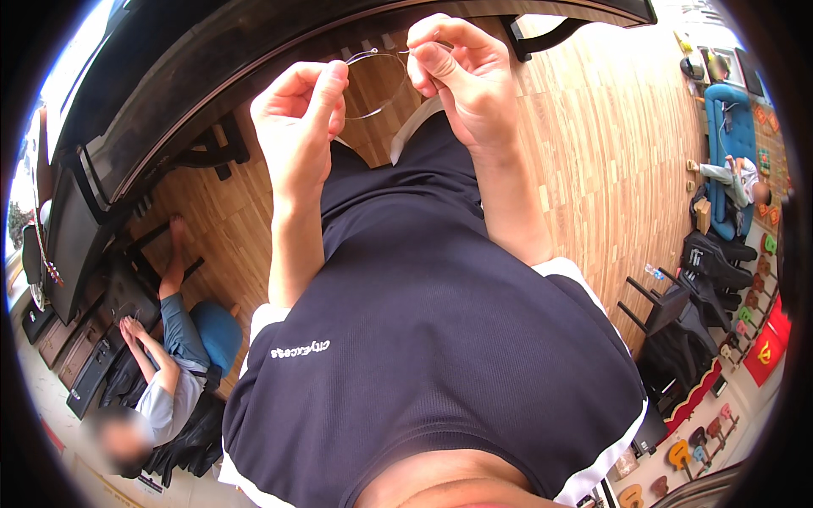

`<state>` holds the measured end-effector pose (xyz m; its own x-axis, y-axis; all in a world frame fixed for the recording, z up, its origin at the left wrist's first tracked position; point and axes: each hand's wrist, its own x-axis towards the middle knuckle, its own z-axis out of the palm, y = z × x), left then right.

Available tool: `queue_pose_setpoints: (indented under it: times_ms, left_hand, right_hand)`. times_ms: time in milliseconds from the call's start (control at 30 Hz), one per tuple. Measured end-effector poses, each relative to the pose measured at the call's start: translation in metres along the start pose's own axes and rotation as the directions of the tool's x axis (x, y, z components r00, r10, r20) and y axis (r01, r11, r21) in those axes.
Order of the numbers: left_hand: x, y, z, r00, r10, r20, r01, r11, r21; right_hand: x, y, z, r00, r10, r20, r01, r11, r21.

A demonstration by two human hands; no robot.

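Between my two raised hands hangs a thin silvery guitar string (pixel 377 111), bent into a loose loop. A small bead-like end shows at the top of the loop, close to my left fingertips. My left hand (pixel 298 114) is closed, pinching the loop's left side between thumb and forefinger. Opposite it, my right hand (pixel 470 80) is closed too, with thumb and fingertips pressed together at the string's right side. Exactly where the wire runs inside the right fingers is hidden. Both hands are in the air above my dark trousers (pixel 406 182).
A long glossy black piece of furniture (pixel 229 59) curves past just beyond my hands. At the left a person (pixel 174 389) sits on a blue seat (pixel 218 339); another sits on a blue sofa (pixel 727 118) at the far right. Black chairs (pixel 660 309) stand on the wooden floor (pixel 601 152).
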<state>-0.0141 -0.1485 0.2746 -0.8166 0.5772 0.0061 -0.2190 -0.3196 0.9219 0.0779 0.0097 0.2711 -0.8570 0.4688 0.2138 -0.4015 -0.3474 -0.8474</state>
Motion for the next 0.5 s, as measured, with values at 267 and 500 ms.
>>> queue_pose_setpoints:
  times_ms: [267,500]
  left_hand:
    - [0.000,-0.001,-0.003,0.981,0.144,0.130,-0.159,0.981,0.114]
    - [0.003,0.002,-0.010,0.936,0.183,0.299,-0.231,0.964,0.132]
  right_hand:
    - [0.006,0.006,0.009,0.994,-0.087,-0.060,0.082,0.994,-0.076]
    - [0.000,-0.007,0.008,0.983,0.180,0.022,-0.174,0.972,-0.157]
